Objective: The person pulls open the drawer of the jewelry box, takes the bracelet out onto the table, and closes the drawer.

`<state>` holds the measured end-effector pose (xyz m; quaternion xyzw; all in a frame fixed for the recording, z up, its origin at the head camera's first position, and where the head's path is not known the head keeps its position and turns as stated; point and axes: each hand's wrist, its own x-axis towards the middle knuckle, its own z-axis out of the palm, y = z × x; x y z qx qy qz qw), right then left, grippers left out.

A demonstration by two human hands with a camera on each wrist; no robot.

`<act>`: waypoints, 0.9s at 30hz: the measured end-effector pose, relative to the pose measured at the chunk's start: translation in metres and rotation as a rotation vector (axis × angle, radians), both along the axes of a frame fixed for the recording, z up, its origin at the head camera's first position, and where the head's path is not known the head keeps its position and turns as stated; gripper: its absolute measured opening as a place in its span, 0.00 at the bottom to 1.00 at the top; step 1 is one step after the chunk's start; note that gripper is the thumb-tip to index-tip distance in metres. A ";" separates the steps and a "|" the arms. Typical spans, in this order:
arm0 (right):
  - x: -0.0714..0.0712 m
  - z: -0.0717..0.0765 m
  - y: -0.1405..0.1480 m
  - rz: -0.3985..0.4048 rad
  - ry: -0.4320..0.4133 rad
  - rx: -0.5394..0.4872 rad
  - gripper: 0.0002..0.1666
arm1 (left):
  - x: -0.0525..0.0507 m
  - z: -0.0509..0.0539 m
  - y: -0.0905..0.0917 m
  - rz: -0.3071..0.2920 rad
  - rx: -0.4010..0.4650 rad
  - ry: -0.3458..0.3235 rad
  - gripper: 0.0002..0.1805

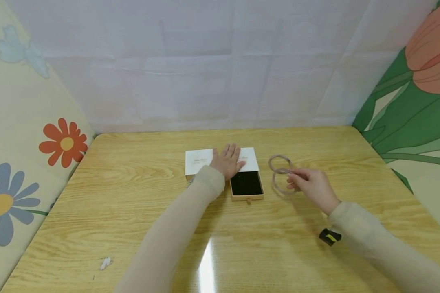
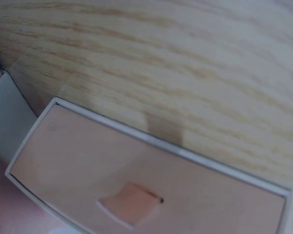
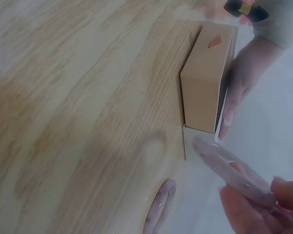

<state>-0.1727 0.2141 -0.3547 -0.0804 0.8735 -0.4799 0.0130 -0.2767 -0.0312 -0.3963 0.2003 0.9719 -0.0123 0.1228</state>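
My left hand [image 1: 225, 162] lies with straight, spread fingers across the tops of two white boxes side by side. The left box [image 1: 198, 158] is closed; its tan drawer front with a small pull tab [image 2: 132, 202] fills the left wrist view. From the right box [image 1: 248, 154] a drawer [image 1: 246, 185] with black lining is pulled out towards me. My right hand [image 1: 313, 185] pinches a pale mauve bangle [image 3: 234, 173] between thumb and fingers, right of the drawer. Another similar bangle [image 3: 160, 207] lies on the table just beyond it.
Both boxes stand on a wood-grain table [image 1: 139, 183] with a white sheet [image 1: 205, 81] hanging behind. A small black object with a yellow mark [image 1: 330, 237] is beside my right sleeve. A whitish patch [image 1: 105, 263] shows at the table's front left. Flower-painted panels flank the table.
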 end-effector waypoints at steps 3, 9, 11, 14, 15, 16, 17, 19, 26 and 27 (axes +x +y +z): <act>0.000 0.000 0.001 -0.005 -0.014 0.000 0.16 | -0.001 -0.001 -0.001 -0.001 0.002 0.003 0.37; -0.002 -0.002 0.004 -0.020 -0.048 0.000 0.17 | 0.000 -0.002 -0.001 -0.001 0.010 0.009 0.37; -0.003 -0.002 0.005 -0.026 -0.057 0.006 0.17 | 0.001 -0.001 -0.001 -0.002 0.014 0.007 0.37; -0.004 -0.003 0.005 -0.033 -0.067 0.023 0.17 | 0.002 0.001 -0.001 0.000 0.024 0.001 0.37; -0.005 -0.003 0.005 -0.035 -0.071 0.027 0.17 | 0.002 0.001 -0.001 0.001 0.025 -0.001 0.37; -0.005 -0.004 0.006 -0.037 -0.074 0.029 0.17 | 0.002 0.001 -0.001 0.002 0.026 -0.001 0.37; -0.006 -0.004 0.006 -0.038 -0.076 0.032 0.17 | 0.002 0.001 -0.001 0.002 0.027 -0.002 0.37; -0.007 -0.005 0.007 -0.039 -0.084 0.030 0.17 | 0.002 0.001 -0.001 0.004 0.029 0.000 0.37; -0.010 -0.006 0.009 -0.039 -0.131 0.005 0.19 | 0.001 0.000 0.000 0.004 0.031 0.002 0.37; -0.010 -0.007 0.010 -0.039 -0.136 0.004 0.19 | 0.001 0.000 0.000 0.004 0.034 0.002 0.37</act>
